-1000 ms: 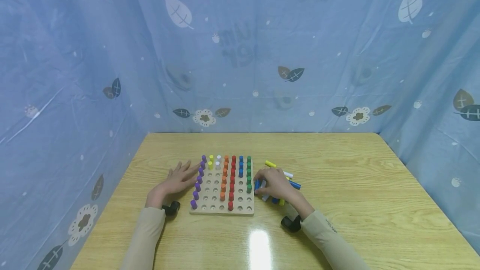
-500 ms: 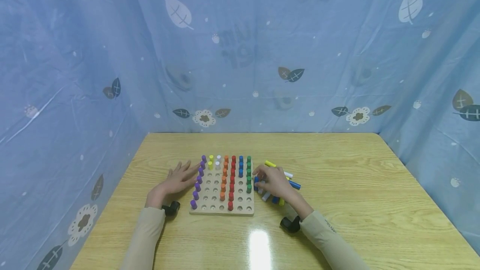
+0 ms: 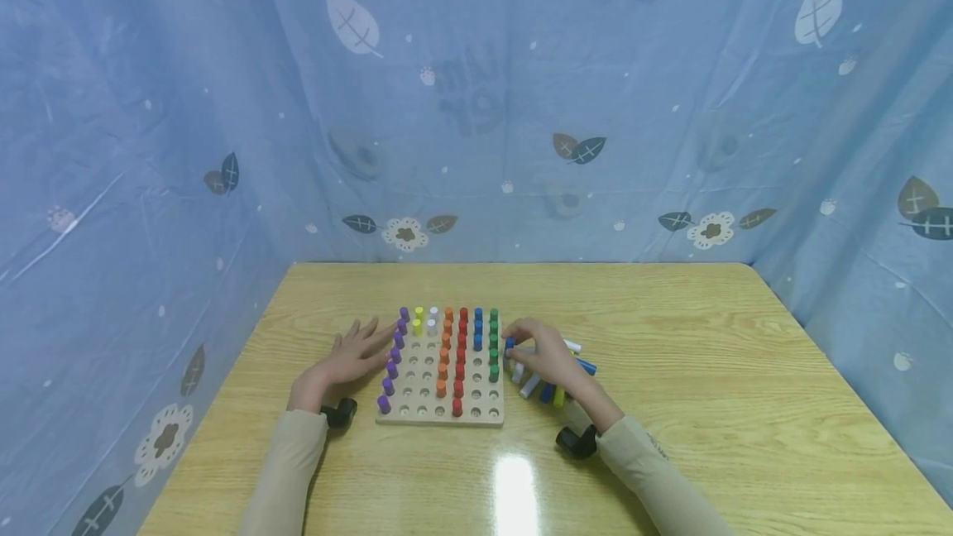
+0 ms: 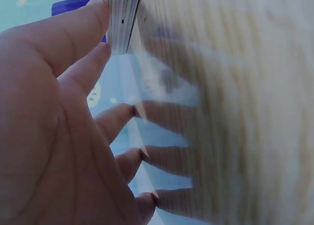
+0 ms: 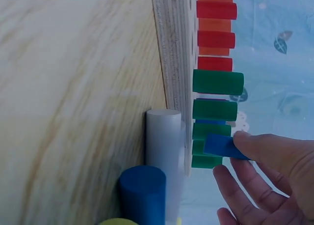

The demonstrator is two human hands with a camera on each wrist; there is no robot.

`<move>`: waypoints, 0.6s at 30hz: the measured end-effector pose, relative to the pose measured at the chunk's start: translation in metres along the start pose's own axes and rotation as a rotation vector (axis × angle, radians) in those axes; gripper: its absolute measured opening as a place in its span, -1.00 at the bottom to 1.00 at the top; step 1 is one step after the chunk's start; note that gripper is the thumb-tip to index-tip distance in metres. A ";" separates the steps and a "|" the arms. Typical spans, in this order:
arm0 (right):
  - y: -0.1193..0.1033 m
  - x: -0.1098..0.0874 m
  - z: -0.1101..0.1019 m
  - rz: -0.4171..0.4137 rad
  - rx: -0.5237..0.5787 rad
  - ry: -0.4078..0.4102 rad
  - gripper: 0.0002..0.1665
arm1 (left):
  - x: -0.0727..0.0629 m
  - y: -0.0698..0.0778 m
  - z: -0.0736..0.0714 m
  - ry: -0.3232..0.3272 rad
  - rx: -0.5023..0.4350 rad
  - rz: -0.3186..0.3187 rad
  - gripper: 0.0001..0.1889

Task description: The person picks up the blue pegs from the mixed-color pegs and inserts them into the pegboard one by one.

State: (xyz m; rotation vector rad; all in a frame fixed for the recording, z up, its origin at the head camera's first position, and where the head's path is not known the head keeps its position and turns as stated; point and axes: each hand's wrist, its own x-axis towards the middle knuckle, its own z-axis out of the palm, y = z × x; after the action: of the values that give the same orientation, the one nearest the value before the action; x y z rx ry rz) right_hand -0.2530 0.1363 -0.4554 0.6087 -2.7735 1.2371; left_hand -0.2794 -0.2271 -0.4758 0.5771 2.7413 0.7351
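Observation:
A wooden pegboard (image 3: 439,418) lies on the table, with upright columns of purple, yellow, white, orange, red, blue and green pegs. My left hand (image 3: 359,356) rests at its left side with the fingers spread; in the left wrist view, the thumb and a finger touch the board's edge (image 4: 122,21). Just right of the green pegs (image 3: 494,357), my right hand (image 3: 547,354) pinches a blue peg (image 5: 221,145) between thumb and fingers. The right wrist view has this peg raised off the table, level with the standing green pegs. Its far end is covered by the thumb.
Loose white pegs (image 5: 163,136), a blue peg (image 5: 142,193) and yellow pegs lie in a pile on the table (image 3: 670,354), under and beside my right hand. A blue patterned curtain (image 3: 506,106) hangs behind and at both sides of the table.
My right hand has lifted the blue peg from the pile and shifted it slightly away from me, near the board's right edge. The left hand has stayed in place.

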 end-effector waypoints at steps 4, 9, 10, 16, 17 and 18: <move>-0.003 0.001 -0.001 -0.011 0.007 0.015 -0.74 | 0.001 -0.001 0.000 -0.007 -0.003 0.000 -0.37; -0.005 0.003 -0.002 -0.016 0.019 0.009 -0.73 | 0.001 -0.001 0.000 -0.008 -0.010 0.003 -0.36; -0.005 0.003 -0.002 -0.019 0.025 0.010 -0.73 | 0.001 -0.001 0.000 -0.008 -0.008 0.006 -0.36; -0.006 0.005 -0.003 -0.056 0.062 0.030 -0.72 | 0.000 0.001 -0.002 -0.010 -0.022 0.003 -0.37; -0.007 0.006 -0.003 -0.063 0.060 0.034 -0.71 | 0.000 0.001 -0.002 -0.011 -0.023 0.000 -0.37; -0.008 0.006 -0.003 -0.075 0.059 0.038 -0.70 | 0.000 0.001 -0.002 -0.011 -0.023 0.000 -0.37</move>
State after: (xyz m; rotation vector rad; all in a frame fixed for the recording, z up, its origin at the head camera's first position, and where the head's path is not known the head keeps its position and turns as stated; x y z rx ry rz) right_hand -0.2559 0.1319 -0.4469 0.6791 -2.6665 1.3048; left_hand -0.2796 -0.2274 -0.4735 0.5750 2.7189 0.7605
